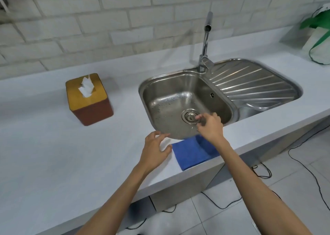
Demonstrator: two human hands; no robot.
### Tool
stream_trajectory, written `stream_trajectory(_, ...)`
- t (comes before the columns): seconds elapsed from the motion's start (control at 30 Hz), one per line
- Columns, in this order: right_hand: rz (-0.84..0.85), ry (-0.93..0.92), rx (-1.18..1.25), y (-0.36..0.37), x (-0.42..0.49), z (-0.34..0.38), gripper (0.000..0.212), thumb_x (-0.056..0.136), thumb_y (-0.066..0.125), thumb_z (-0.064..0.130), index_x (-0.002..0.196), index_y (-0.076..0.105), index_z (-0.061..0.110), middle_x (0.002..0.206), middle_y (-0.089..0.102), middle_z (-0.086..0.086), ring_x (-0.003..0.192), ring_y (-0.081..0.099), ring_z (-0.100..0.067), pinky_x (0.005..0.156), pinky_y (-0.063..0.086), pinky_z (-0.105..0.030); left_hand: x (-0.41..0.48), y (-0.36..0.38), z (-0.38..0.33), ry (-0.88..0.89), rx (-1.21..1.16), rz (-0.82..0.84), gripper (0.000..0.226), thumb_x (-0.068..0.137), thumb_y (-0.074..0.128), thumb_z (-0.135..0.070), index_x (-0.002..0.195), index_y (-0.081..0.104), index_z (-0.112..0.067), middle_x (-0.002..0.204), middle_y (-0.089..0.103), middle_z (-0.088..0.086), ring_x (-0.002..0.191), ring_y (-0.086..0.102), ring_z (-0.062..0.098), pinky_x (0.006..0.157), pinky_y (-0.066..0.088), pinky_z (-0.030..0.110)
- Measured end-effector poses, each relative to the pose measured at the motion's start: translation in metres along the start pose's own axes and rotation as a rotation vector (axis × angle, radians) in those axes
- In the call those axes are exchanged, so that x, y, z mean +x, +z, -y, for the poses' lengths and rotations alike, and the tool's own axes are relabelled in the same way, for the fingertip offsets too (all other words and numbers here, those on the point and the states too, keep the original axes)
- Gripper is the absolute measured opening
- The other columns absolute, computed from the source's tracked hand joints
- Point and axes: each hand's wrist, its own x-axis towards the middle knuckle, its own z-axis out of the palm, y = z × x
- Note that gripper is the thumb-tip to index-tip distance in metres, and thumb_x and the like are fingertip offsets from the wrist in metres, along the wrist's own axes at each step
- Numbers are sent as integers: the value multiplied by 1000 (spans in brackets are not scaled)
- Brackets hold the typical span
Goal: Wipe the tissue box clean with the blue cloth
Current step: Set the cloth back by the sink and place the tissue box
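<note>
The tissue box (90,107) has a brown body and a yellow wooden lid, with a white tissue sticking out of the top; it stands on the white counter at the left. The folded blue cloth (192,151) lies flat at the counter's front edge, just below the sink. My left hand (154,149) hovers right beside the cloth's left edge with its fingers spread and nothing in it. My right hand (209,125) is above the cloth's far right corner, over the sink's front rim, fingers loosely curled and holding nothing. My right forearm hides part of the cloth.
A steel sink (189,84) with a drain strainer, a tall tap (205,43) and a ribbed draining board (253,82) fills the middle right. A white and green bag (319,38) stands at the far right. The brick wall runs behind. Black cables (303,163) lie on the tiled floor.
</note>
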Motion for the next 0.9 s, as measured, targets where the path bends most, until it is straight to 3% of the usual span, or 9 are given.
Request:
stream_trajectory(0.07, 27, -54, 96, 11, 7, 27, 26, 82, 55, 9, 105, 67, 15, 95, 62, -11, 111, 50, -29, 94, 44, -39, 6, -20, 6, -21, -45, -89, 40, 91, 56, -31, 131, 52, -26, 145, 41, 3, 132, 40, 21, 107, 34, 30)
stream_trajectory(0.13, 61, -96, 190, 24, 14, 54, 26, 82, 55, 7, 104, 67, 12, 78, 57, 0, 95, 54, -22, 82, 44, -29, 13, -43, 13, -77, -159, -192, 40, 93, 55, -25, 132, 50, -21, 141, 44, 7, 128, 45, 23, 106, 36, 31)
stream_trajectory(0.27, 148, -137, 375, 55, 28, 106, 25, 84, 54, 1, 106, 65, 4, 83, 65, -7, 68, 52, -12, 54, 40, -8, 23, -92, 36, -285, -444, -544, 47, 93, 55, -20, 136, 39, -10, 137, 43, 15, 115, 55, 32, 94, 43, 33)
stream_trajectory(0.4, 254, -102, 545, 90, 41, 158, 24, 86, 53, -2, 110, 59, -3, 73, 54, -4, 61, 52, -11, 55, 46, -10, 42, -147, 71, -576, -649, -798, 60, 93, 55, -25, 143, 28, -7, 143, 30, 22, 120, 48, 38, 96, 46, 38)
stream_trajectory(0.47, 322, -68, 647, 104, 47, 182, 24, 88, 52, -2, 112, 56, -2, 76, 51, -7, 61, 50, -12, 55, 48, -14, 53, -170, 85, -715, -802, -784, 67, 92, 54, -33, 146, 22, -10, 146, 25, 22, 121, 47, 43, 92, 52, 50)
stream_trajectory(0.63, 421, -50, 667, 130, 60, 233, 31, 92, 53, 15, 120, 53, 1, 92, 58, -12, 66, 57, -14, 41, 40, -5, 77, -198, 103, -813, -988, -682, 78, 89, 55, -45, 149, 15, -16, 149, 27, 22, 124, 47, 45, 84, 55, 52)
stream_trajectory(0.77, 474, -36, 649, 147, 73, 264, 36, 94, 49, 30, 122, 51, 8, 102, 60, -13, 82, 62, -24, 72, 48, -25, 91, -196, 120, -768, -1003, -607, 69, 87, 60, -41, 141, 31, -11, 137, 46, 22, 116, 55, 45, 81, 57, 51)
stream_trajectory(0.83, 467, -7, 643, 155, 81, 275, 38, 95, 47, 33, 124, 49, 9, 109, 61, -15, 88, 61, -25, 84, 46, -35, 94, -197, 131, -729, -994, -561, 60, 87, 62, -38, 133, 40, -7, 126, 56, 22, 104, 61, 47, 78, 58, 47)
stream_trajectory(0.9, 449, 19, 645, 162, 91, 283, 41, 96, 45, 34, 127, 47, 8, 113, 60, -17, 90, 59, -25, 90, 47, -39, 94, -207, 143, -679, -997, -501, 51, 88, 63, -34, 126, 45, -5, 111, 61, 17, 83, 63, 38, 68, 56, 39)
